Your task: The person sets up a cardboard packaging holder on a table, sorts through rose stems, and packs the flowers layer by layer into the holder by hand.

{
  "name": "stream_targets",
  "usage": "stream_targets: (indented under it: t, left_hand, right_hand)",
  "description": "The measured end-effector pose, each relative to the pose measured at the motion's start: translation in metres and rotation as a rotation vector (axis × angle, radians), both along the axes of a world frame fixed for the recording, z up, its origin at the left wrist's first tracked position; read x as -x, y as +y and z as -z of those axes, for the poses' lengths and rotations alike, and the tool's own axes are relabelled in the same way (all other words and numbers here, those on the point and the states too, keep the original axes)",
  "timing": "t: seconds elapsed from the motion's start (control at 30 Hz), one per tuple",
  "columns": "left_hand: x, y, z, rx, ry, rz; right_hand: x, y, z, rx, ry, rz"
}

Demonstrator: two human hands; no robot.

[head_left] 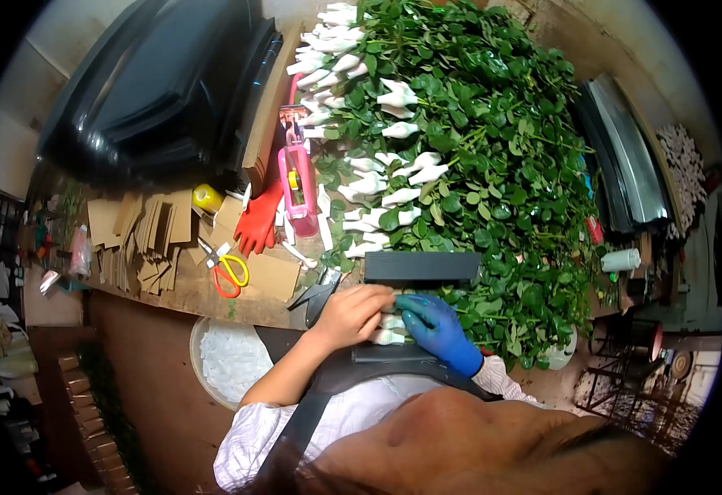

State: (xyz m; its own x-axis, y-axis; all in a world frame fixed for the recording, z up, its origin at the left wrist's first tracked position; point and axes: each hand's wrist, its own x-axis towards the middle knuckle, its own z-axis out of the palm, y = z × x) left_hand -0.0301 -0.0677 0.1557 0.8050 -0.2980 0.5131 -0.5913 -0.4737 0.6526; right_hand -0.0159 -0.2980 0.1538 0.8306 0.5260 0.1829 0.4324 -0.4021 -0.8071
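My bare left hand (354, 316) is closed, with its fingers curled over the top of a white-netted rose (388, 330) near the table's front edge. My right hand (441, 330), in a blue glove, meets it from the other side with thumb and fingers pinched together at the same spot. The fingers hide most of the rose head. Just beyond the hands lies a dark rectangular block (421, 266). Behind it is a large pile of leafy green rose stems (501, 165), their white-netted heads (365, 183) pointing left.
Left of the pile are a pink tape dispenser (297, 186), a red glove (259, 219), yellow-and-red-handled scissors (227, 268), cardboard pieces (151, 235) and a black stapler-like tool (318, 297). Black sheeting (155, 91) stands at back left. A bucket of white nets (233, 359) sits below the table.
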Motion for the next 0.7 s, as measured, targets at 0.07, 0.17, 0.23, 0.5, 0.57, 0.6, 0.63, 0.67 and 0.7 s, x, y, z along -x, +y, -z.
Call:
stream_targets:
  t: [0.07,0.17,0.23,0.5,0.57,0.6,0.63,0.67,0.7]
  left_hand:
    - [0.000,-0.008,0.004,-0.075,0.034,-0.037]
    - [-0.001,-0.012,0.003,-0.091,0.020,-0.033]
    - [0.000,-0.012,0.000,-0.115,0.036,-0.019]
    - [0.005,-0.031,0.036,-0.345,0.336,0.019]
    - [0.004,-0.030,0.043,-0.288,0.281,-0.018]
    - [0.004,-0.029,0.040,-0.249,0.274,-0.025]
    - [0.004,-0.029,0.040,-0.187,0.394,-0.010]
    - [0.005,-0.028,0.041,-0.211,0.386,-0.002]
    - [0.007,-0.029,0.046,-0.173,0.368,0.003]
  right_hand:
    - [-0.001,-0.001,-0.003,-0.068,-0.034,-0.002]
    - [0.004,-0.007,-0.019,-0.126,-0.073,0.027]
    - [0.008,-0.010,-0.042,-0.163,-0.019,0.055]
    - [-0.094,-0.072,-0.103,0.019,-0.423,0.194]
    - [-0.151,-0.084,-0.092,0.121,-0.524,0.238]
    - [-0.180,-0.088,-0.087,0.159,-0.569,0.261]
    - [-0.216,-0.096,-0.073,0.291,-0.656,0.261]
    - [-0.252,-0.104,-0.059,0.424,-0.744,0.262]
    - [-0.278,-0.106,-0.054,0.526,-0.819,0.301]
